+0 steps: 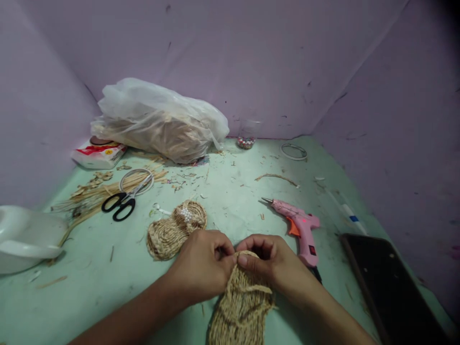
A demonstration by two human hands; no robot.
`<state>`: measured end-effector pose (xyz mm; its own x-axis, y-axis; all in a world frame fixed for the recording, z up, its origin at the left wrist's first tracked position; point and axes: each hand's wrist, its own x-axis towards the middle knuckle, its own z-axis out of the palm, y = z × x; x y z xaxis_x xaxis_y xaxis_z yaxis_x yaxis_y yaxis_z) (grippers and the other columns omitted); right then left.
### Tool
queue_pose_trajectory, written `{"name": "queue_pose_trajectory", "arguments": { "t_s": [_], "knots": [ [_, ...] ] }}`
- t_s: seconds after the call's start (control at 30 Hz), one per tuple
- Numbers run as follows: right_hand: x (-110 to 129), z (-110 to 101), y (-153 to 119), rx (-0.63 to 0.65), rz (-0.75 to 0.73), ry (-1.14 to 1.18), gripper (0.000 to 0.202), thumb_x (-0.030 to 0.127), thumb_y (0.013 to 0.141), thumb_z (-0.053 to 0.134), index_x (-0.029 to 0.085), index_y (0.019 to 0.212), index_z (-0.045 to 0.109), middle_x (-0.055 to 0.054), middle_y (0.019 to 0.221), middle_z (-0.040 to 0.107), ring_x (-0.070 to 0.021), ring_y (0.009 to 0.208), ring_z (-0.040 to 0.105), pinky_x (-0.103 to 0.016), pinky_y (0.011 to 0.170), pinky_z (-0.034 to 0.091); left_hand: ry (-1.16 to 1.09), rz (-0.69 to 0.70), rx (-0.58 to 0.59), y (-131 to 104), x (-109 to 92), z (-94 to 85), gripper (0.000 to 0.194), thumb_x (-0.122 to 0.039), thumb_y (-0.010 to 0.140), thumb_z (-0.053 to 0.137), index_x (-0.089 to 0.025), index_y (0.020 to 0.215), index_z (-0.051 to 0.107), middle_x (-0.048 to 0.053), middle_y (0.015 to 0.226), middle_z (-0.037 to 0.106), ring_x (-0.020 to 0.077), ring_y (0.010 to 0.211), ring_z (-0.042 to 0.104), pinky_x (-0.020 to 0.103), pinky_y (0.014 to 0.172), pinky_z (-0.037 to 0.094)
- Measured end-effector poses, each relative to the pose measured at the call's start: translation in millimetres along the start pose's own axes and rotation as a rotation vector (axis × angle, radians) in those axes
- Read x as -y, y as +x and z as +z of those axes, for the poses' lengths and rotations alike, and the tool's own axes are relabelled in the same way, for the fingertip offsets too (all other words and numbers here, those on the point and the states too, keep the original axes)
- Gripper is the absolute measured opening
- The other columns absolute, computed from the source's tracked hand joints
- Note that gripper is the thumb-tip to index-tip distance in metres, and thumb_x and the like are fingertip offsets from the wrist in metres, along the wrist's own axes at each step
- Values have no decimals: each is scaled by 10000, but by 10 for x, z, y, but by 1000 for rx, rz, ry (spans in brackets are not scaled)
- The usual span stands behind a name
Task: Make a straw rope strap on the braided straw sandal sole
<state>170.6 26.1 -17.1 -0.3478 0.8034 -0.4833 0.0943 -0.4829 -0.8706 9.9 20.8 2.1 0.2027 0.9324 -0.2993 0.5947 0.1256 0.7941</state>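
Note:
A braided straw sole (244, 306), tan and long, extends from the bottom edge up to my two hands. My left hand (206, 261) pinches its top end from the left, fingers closed. From the right, my right hand (268, 261) grips the same end, its thumb pressed on the top. A loose strand crosses the sole below the fingers. Just beyond my left hand lies a small woven straw slipper (170, 232) with white beads on its strap. A pink glue gun (296, 225) with an orange trigger rests to the right of my right hand.
Black-handled scissors (124, 203) lie over straw strips (86, 206) at left, near a white jug (28, 239). Behind are a plastic bag (161, 124), a tissue pack (98, 155) and a bead cup (247, 136). A dark phone (391, 287) lies at right.

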Motion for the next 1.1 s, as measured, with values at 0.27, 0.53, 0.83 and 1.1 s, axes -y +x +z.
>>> {"name": "queue_pose_trajectory", "arguments": {
  "t_s": [0.27, 0.53, 0.83, 1.1],
  "knots": [
    [22, -6, -15, 15, 29, -60, 279, 310, 564, 742, 128, 714, 593, 12, 577, 533, -81, 488, 430, -223, 467, 308, -296, -82, 49, 17, 27, 107, 83, -195, 663, 541, -145, 598, 543, -44, 502, 439, 77, 488, 369, 192, 456, 269],
    [59, 5, -54, 41, -45, -109, 126, 193, 599, 635, 150, 656, 531, 39, 571, 463, -74, 505, 386, -214, 468, 287, -256, 48, 0, -8, 109, 194, 81, -214, 681, 546, -154, 627, 556, -27, 566, 480, 92, 537, 411, 201, 487, 325],
    [22, -64, -34, 89, -78, -119, 183, 227, 606, 700, 143, 655, 545, 46, 568, 463, -69, 509, 384, -211, 472, 284, -203, 129, -42, -19, 78, 178, 80, -163, 679, 539, -155, 600, 552, -5, 625, 517, 102, 564, 465, 221, 516, 369],
    [36, -127, -40, 96, 5, -68, 251, 293, 615, 718, 113, 767, 632, -10, 625, 583, -88, 522, 489, -231, 507, 365, -206, 76, -87, -23, 87, 196, 70, -167, 683, 539, -157, 619, 564, -8, 602, 522, 104, 550, 474, 216, 493, 368]
  ]
}}
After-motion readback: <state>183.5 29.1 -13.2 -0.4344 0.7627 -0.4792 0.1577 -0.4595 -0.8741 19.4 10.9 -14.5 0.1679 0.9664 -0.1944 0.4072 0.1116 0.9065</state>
